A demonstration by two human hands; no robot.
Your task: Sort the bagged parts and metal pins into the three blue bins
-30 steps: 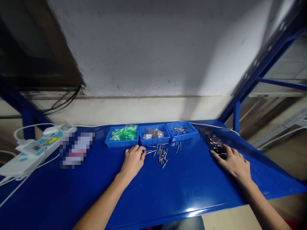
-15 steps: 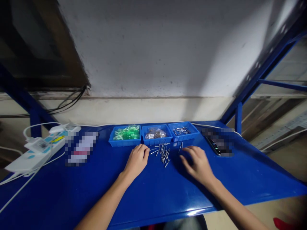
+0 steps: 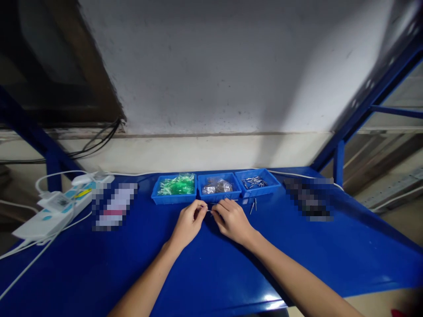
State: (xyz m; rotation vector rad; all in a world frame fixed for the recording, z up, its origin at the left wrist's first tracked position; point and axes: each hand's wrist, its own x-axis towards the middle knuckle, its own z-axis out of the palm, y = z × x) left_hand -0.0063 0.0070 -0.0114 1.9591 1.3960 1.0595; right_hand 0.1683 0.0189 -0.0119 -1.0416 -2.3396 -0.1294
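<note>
My left hand is closed in a pinch in front of the bins, a thin metal blind rivet showing at its fingertips. Facing it, my right hand also has its fingers together, at the other end of that rivet. The loose rivet pile is mostly hidden behind my right hand. Just right of that hand, two rivets lie on the blue table. More rivets fill part of the right blue bin.
A left blue bin holds green and clear plastic pieces; the middle bin holds small clear bags. At far left lies a white power strip with cables. Blurred flat objects flank the bins, and a wall stands behind.
My right hand has moved left from beside the loose rivets to meet my left hand, and its spread fingers have closed. It now covers most of the pile. My left hand stays nearly in place.
</note>
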